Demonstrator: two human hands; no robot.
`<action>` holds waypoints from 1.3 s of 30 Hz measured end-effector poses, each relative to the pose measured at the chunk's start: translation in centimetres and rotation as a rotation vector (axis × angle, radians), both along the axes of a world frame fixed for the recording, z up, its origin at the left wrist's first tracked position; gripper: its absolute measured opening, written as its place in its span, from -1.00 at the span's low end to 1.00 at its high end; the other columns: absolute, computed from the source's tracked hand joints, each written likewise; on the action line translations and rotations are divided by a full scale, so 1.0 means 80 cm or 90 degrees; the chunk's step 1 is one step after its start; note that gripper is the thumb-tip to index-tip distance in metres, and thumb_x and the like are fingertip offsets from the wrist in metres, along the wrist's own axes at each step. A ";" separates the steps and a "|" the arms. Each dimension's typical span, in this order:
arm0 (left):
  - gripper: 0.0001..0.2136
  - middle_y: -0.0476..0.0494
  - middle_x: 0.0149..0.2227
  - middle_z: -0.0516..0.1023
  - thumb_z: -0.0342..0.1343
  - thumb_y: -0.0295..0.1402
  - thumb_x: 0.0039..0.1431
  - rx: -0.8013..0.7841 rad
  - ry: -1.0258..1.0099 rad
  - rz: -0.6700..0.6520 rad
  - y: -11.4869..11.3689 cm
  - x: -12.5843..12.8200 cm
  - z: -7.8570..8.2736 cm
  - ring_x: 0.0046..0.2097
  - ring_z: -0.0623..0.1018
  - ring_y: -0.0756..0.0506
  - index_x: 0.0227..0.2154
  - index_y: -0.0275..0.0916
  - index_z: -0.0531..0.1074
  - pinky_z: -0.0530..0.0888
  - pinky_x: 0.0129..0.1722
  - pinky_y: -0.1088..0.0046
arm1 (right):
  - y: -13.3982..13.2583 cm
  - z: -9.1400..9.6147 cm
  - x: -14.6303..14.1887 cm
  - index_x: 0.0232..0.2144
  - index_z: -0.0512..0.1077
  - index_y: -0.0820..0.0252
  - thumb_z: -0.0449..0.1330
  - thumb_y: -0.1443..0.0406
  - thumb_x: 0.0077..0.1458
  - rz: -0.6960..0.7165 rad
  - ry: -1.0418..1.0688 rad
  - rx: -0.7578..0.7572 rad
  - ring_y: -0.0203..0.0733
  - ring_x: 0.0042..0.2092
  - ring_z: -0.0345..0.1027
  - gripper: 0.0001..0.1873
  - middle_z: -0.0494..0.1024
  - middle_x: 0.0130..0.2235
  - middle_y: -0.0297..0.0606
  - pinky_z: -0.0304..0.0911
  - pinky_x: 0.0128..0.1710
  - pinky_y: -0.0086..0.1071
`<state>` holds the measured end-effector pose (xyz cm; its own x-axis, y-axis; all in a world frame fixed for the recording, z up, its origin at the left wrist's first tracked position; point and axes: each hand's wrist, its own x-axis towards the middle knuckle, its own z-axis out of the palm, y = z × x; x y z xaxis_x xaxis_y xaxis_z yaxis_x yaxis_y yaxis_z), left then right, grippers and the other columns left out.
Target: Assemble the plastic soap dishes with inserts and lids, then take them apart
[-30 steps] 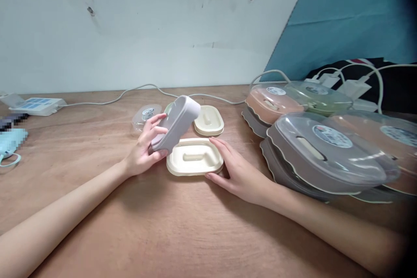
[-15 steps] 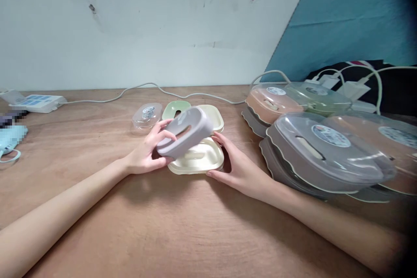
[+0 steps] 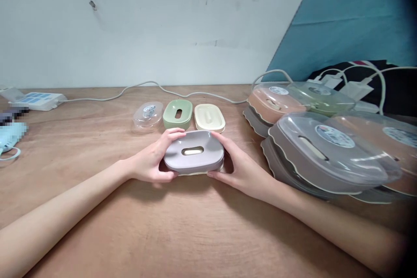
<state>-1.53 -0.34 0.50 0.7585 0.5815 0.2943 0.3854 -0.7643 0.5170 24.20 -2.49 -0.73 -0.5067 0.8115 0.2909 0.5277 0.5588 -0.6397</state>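
Observation:
A lilac-grey oval box shell (image 3: 211,150) with a slot in its sunken top lies level on the wooden table in front of me. It sits over a cream base, which shows only through the slot and as a thin rim below. My left hand (image 3: 159,156) grips the shell's left end, fingers on the far edge and thumb on the near one. My right hand (image 3: 236,160) clasps the right end, around shell and base together. Just behind stand a green slotted shell (image 3: 185,116), a cream base (image 3: 208,117) and a clear lid (image 3: 146,117) with a round label.
Stacked grey, orange and green slotted boxes under clear lids (image 3: 325,152) crowd the right side. A white cable (image 3: 176,94) runs along the wall from a power strip (image 3: 41,100) at the left. White plugs (image 3: 356,89) stand at the back right.
The grey shell, tilted in my left hand before, has come down level over the cream base. My right hand has stayed at the base's right end.

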 end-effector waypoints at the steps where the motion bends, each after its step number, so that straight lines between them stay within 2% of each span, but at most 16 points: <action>1: -0.23 -0.33 0.18 0.01 0.13 -0.45 -0.13 0.008 0.007 0.010 0.000 0.000 0.000 0.25 0.01 -0.32 0.16 -0.18 -0.10 0.13 0.17 0.03 | -0.001 0.001 0.000 0.18 -0.04 0.04 0.22 0.26 -0.04 0.000 -0.004 0.001 -0.04 0.19 0.07 -0.22 0.18 0.17 -0.14 0.10 0.14 -0.12; 3: -0.23 -0.32 0.16 0.05 0.14 -0.44 -0.14 0.016 0.018 0.023 -0.001 0.001 0.001 0.24 0.03 -0.32 0.16 -0.18 -0.10 0.14 0.16 0.03 | -0.001 0.003 -0.001 0.14 0.01 0.04 0.22 0.26 -0.04 -0.005 -0.007 0.002 -0.04 0.15 0.12 -0.28 0.21 0.14 -0.15 0.16 0.10 -0.13; 6: -0.24 -0.29 0.14 0.09 0.17 -0.39 -0.10 0.004 -0.004 0.025 -0.001 0.001 0.002 0.21 0.11 -0.31 0.16 -0.16 -0.09 0.20 0.14 0.07 | -0.002 0.002 -0.002 0.16 -0.03 0.03 0.21 0.27 -0.04 -0.013 -0.009 0.008 -0.03 0.17 0.09 -0.25 0.18 0.16 -0.13 0.13 0.12 -0.10; 13: -0.25 -0.23 0.15 0.17 0.21 -0.35 -0.08 -0.098 -0.019 0.077 0.001 -0.001 0.000 0.12 0.29 -0.25 0.17 -0.13 -0.05 0.29 0.10 0.16 | -0.002 0.002 -0.005 0.13 0.06 0.10 0.22 0.23 -0.05 -0.042 -0.054 -0.013 0.03 0.24 -0.03 -0.30 0.06 0.20 -0.05 0.04 0.17 -0.05; 18: -0.28 -0.23 0.19 0.09 0.20 -0.38 -0.08 -0.066 -0.001 0.054 0.001 0.000 0.002 0.20 0.16 -0.26 0.15 -0.13 -0.01 0.23 0.15 0.16 | -0.005 0.005 -0.005 0.16 0.01 0.21 0.22 0.18 -0.06 -0.020 -0.092 -0.035 0.01 0.25 -0.07 -0.22 -0.01 0.23 0.02 0.02 0.19 -0.12; 22: -0.33 -0.26 0.21 0.00 0.15 -0.41 -0.03 -0.064 0.040 0.043 -0.001 0.000 0.002 0.25 0.05 -0.25 0.15 -0.13 -0.01 0.20 0.16 0.15 | -0.005 0.005 -0.005 0.17 -0.01 0.14 0.16 0.18 0.00 -0.014 -0.085 -0.020 0.02 0.24 -0.04 -0.28 0.03 0.22 -0.03 0.06 0.17 -0.09; 26: -0.34 -0.28 0.23 -0.03 0.14 -0.35 0.01 -0.050 0.058 0.032 -0.002 -0.001 0.003 0.26 0.02 -0.26 0.16 -0.12 -0.02 0.22 0.14 0.14 | -0.005 0.006 -0.006 0.17 0.00 0.08 0.12 0.19 0.04 -0.015 -0.081 -0.008 0.04 0.22 0.01 -0.34 0.06 0.20 -0.05 0.10 0.14 -0.06; 29: -0.42 -0.29 0.24 -0.02 0.06 -0.27 0.07 0.020 0.026 0.026 -0.002 -0.002 0.005 0.26 0.03 -0.27 0.16 -0.15 0.00 0.16 0.16 0.09 | -0.006 0.006 -0.005 0.16 0.00 0.12 0.11 0.18 0.05 -0.016 -0.090 -0.014 0.04 0.22 -0.01 -0.34 0.04 0.21 -0.02 0.09 0.15 -0.07; 31: -0.51 -0.28 0.22 0.06 -0.03 -0.28 0.10 0.114 -0.036 0.099 0.001 -0.004 0.007 0.25 0.08 -0.27 0.11 -0.17 0.08 0.09 0.18 0.05 | -0.005 0.006 -0.005 0.16 0.00 0.11 0.11 0.17 0.06 -0.015 -0.095 -0.020 0.04 0.23 -0.01 -0.35 0.03 0.21 -0.02 0.08 0.15 -0.06; 34: -0.58 -0.27 0.18 0.13 -0.05 -0.33 0.08 0.236 -0.076 0.333 0.013 -0.012 0.004 0.21 0.14 -0.26 0.04 -0.19 0.18 0.09 0.17 0.05 | -0.005 0.005 -0.004 0.17 -0.02 0.04 0.11 0.18 0.06 -0.017 -0.096 -0.020 0.05 0.22 0.01 -0.35 0.05 0.20 -0.06 0.10 0.13 -0.04; 37: -0.54 -0.29 0.20 0.09 0.00 -0.27 0.08 0.243 0.008 0.538 0.029 -0.024 -0.004 0.23 0.08 -0.34 0.06 -0.21 0.18 0.06 0.16 0.00 | -0.005 0.005 -0.004 0.17 -0.03 0.03 0.12 0.19 0.05 -0.021 -0.097 -0.018 0.05 0.22 0.01 -0.34 0.07 0.19 -0.06 0.09 0.13 -0.03; 39: -0.52 -0.31 0.20 0.10 0.00 -0.20 0.09 0.200 0.098 0.585 0.037 -0.030 -0.009 0.23 0.04 -0.40 0.08 -0.21 0.18 0.03 0.14 -0.08 | -0.005 0.005 -0.005 0.16 -0.02 0.05 0.12 0.19 0.05 -0.022 -0.098 -0.021 0.04 0.22 -0.01 -0.34 0.06 0.20 -0.05 0.07 0.14 -0.04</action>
